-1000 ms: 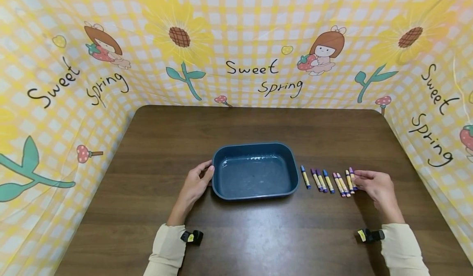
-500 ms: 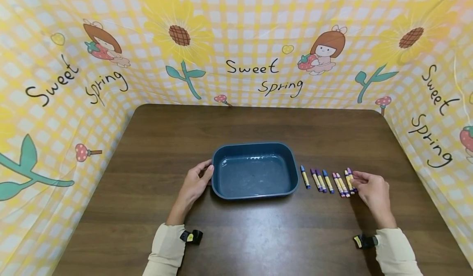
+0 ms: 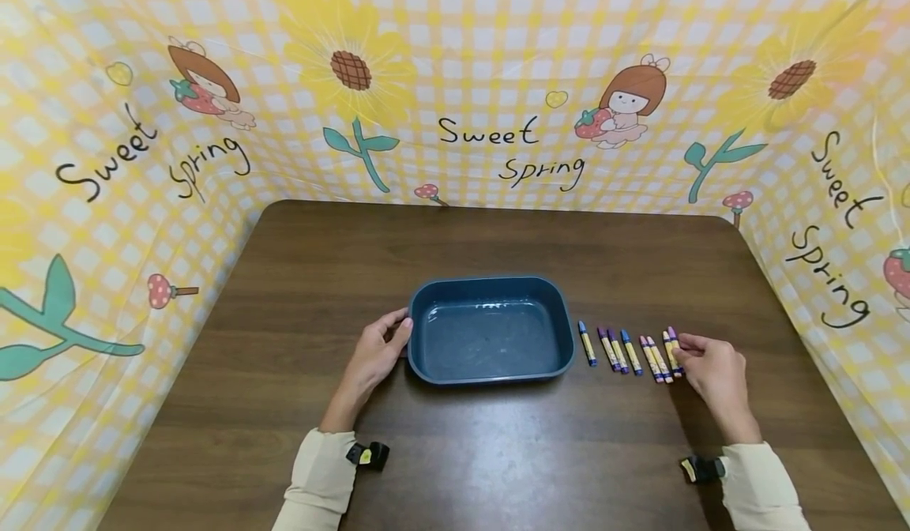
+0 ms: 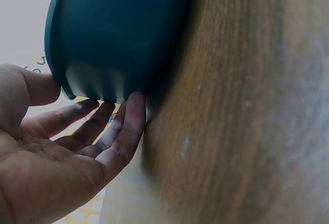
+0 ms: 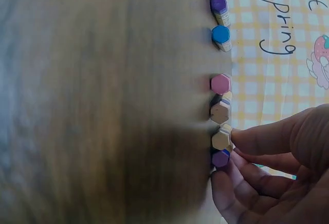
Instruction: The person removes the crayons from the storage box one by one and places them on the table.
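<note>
A dark blue rectangular tray (image 3: 490, 377) stands on the table in the head view. My left hand (image 3: 377, 349) is at its left end; the left wrist view shows the thumb on the rim and the fingertips against the tray's outer wall (image 4: 118, 34). To the tray's right, several paper-wrapped crayons lie in a loose row. My right hand (image 3: 714, 373) holds the purple crayon (image 5: 221, 159) at the row's far right end between thumb and fingers. The thumb tip also lies right at the beige crayon (image 5: 221, 140) beside it.
A blue crayon (image 3: 587, 344) lies nearest the tray, with purple, blue and pink ones spaced along the row. The brown wooden table (image 3: 490, 468) backs onto a yellow checked cloth (image 3: 483, 49), which also rises at both sides.
My right hand has shifted slightly left, bringing the end purple crayon close against the beige one. The left hand and tray have stayed put.
</note>
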Demonstrator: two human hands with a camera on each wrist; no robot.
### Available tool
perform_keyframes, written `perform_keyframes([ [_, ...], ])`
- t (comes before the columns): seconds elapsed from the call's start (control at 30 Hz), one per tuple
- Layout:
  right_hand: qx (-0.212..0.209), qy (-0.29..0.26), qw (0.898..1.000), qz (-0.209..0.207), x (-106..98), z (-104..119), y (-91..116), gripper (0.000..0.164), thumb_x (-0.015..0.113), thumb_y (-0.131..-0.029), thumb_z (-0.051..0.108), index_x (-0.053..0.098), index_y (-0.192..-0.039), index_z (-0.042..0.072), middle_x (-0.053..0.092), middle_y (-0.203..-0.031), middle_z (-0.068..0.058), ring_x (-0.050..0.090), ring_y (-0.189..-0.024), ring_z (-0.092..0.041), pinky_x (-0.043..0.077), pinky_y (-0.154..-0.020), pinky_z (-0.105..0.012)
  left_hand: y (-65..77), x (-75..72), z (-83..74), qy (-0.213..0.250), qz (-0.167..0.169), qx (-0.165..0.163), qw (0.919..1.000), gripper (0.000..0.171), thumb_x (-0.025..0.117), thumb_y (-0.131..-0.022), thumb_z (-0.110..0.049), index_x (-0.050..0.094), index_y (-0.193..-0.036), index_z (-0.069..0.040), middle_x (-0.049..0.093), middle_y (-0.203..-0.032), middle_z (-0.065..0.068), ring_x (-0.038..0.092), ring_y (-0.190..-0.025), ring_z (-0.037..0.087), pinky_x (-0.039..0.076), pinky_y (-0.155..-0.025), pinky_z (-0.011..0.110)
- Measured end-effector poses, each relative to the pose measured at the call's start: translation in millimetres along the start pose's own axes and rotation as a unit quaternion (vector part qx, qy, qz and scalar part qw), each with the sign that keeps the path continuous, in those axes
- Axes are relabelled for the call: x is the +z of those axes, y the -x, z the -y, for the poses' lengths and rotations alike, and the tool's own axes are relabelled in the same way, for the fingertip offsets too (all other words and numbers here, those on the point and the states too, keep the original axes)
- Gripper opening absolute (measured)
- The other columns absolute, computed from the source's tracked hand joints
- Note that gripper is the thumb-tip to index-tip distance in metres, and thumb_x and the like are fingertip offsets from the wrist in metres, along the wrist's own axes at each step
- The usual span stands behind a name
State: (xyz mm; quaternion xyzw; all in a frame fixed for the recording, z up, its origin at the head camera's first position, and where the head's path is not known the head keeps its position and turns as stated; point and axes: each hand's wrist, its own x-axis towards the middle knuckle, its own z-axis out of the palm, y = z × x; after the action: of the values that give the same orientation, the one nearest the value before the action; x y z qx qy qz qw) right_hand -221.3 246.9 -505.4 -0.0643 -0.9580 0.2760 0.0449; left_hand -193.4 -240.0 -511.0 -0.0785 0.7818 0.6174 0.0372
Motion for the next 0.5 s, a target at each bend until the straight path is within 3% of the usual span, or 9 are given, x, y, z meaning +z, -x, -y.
perform_keyframes([
  [0.2, 0.006, 0.009, 1.000, 0.017, -1.3, 1.4, -0.7, 0.028, 0.067, -0.093, 0.010, 0.072, -0.111, -0.011, 0.075, -0.097, -0.024, 0.068, -0.105, -0.046, 0.048, -0.089, -0.058, -3.7, 1.5, 2.5, 0.001, 0.005, 0.001, 1.0000, 0.043, 0.051, -0.108, -0.016, 0.050, -0.145, 0.005, 0.063, -0.129, 0.027, 0.065, -0.094, 0.017, 0.055, -0.073, 0.016],
  [0.5, 0.011, 0.015, 1.000, 0.010, -6.9, -4.4, 5.1, 0.029, 0.067, -0.094, 0.012, 0.072, -0.111, -0.009, 0.072, -0.106, -0.028, 0.065, -0.107, -0.050, 0.048, -0.084, -0.058, -4.8, 4.7, -4.5, -0.013, 0.023, -0.004, 0.9997, 0.046, 0.050, -0.109, -0.023, 0.050, -0.146, 0.003, 0.061, -0.132, 0.024, 0.065, -0.099, 0.021, 0.058, -0.078, 0.023],
])
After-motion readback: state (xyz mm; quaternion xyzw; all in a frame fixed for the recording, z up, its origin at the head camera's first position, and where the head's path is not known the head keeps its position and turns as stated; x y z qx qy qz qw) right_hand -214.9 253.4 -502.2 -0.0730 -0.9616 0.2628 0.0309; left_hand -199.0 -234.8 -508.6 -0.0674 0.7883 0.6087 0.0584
